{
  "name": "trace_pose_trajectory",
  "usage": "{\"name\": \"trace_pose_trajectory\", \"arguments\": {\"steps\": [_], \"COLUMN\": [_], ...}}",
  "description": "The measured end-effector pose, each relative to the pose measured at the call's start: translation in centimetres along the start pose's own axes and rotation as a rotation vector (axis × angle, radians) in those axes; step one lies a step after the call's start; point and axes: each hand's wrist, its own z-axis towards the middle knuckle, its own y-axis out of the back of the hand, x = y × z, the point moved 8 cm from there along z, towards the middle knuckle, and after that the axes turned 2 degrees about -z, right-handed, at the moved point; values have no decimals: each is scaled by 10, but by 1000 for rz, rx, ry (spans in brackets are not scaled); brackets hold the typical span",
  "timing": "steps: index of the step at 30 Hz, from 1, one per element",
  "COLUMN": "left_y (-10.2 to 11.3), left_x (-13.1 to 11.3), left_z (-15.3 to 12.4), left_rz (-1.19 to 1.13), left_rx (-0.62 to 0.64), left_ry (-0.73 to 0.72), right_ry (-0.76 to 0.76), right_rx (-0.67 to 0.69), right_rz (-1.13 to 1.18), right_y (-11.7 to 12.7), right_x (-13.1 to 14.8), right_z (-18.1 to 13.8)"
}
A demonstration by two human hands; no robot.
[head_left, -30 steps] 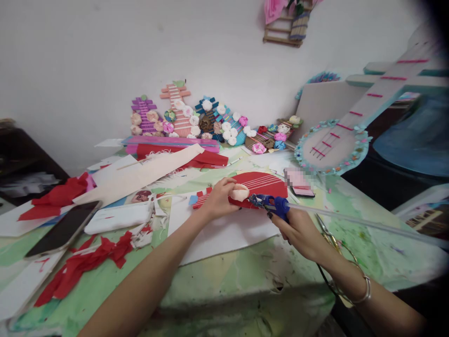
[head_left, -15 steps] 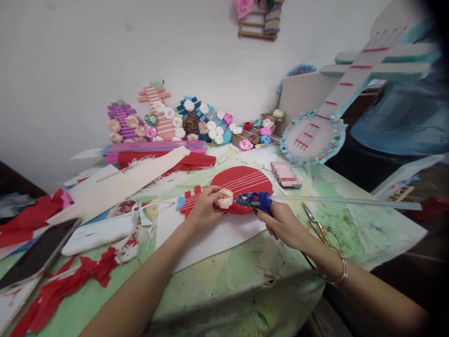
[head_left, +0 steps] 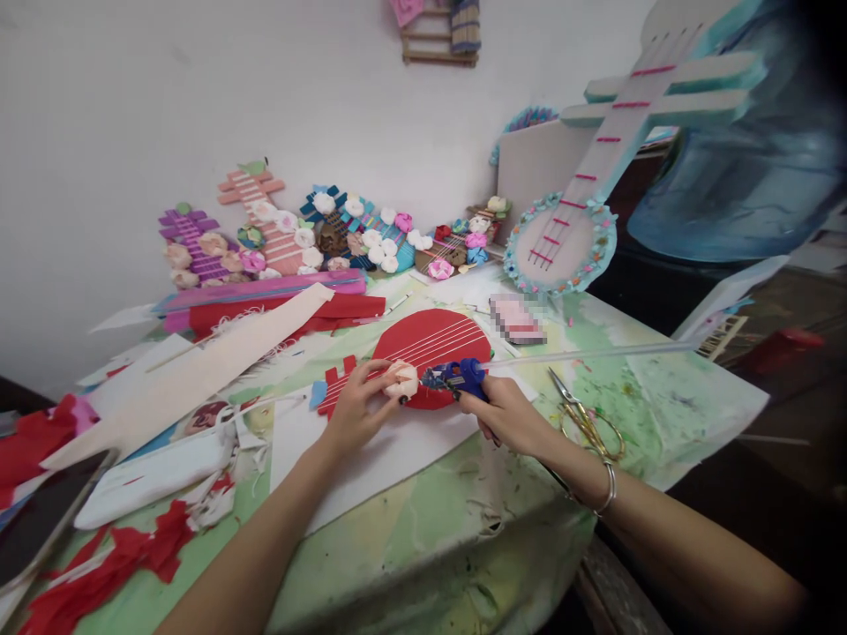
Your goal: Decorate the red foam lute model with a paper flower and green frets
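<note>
Between the fingers of my left hand (head_left: 354,406) is a cream fabric flower (head_left: 402,380), held above a red lute-shaped craft piece (head_left: 430,339) strung with white cords. My right hand (head_left: 506,410) is wrapped round a blue hot glue gun (head_left: 463,377), whose tip points left and comes close to the flower. Whether the tip touches the flower I cannot tell. From the back of the gun a long clear glue stick (head_left: 595,352) sticks out to the right. The red piece lies on a white sheet (head_left: 371,476).
Gold-handled scissors (head_left: 586,419) lie right of my right hand. A pixelated pink item (head_left: 518,319) is behind. Decorated small lutes (head_left: 278,225) line the wall, and a large pale-blue one (head_left: 562,242) leans at right. Red cloth scraps (head_left: 125,564) and a white power strip (head_left: 155,476) are at left.
The view has shifted, so the table and hands appear further left. My left hand has turned the flower slightly, and the glue gun stays close beside it.
</note>
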Motion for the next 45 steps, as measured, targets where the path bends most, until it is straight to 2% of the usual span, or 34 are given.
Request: {"name": "trace_pose_trajectory", "arguments": {"steps": [6,10,16,19,23,27,30,35,37,41,43,45], "left_y": [0,-2,-1,2,7,9,7,4,2,-2,-4,-6], "left_x": [8,9,11,6,-6,-14,-12,-6,-5,-6,-6,-5], "left_z": [0,-1,-1,-2,-4,-9,-12,-13,-12,-9,-7,-5], "left_rz": [-46,-65,-45,-28,-11,61,136,172,184,287,339,365], "left_rx": [-40,-16,-41,-69,-92,-55,-36,-51,-49,-47,-56,-73], "left_ry": [70,66,68,43,-43,-149,-167,-141,-130,-121,-127,-132], "right_ry": [10,31,227,220,46,-96,-166,-227,-187,48,93,84], "right_rx": [22,0,-185,-317,-479,-449,-488,-551,-609,-670,-674,-701], "right_rz": [58,62,-77,-217,-487,-724,-804,-843,-850,-710,-652,-697], "right_y": [2,6,27,50,94,132,157,170,171,168,166,162], "right_x": [-5,-6,10,6,-29,-86,-128,-180,-192,-188,-170,-134], "right_z": [-7,-11,-21,-29,-38,-37,-41,-52,-55,-51,-47,-44]}}
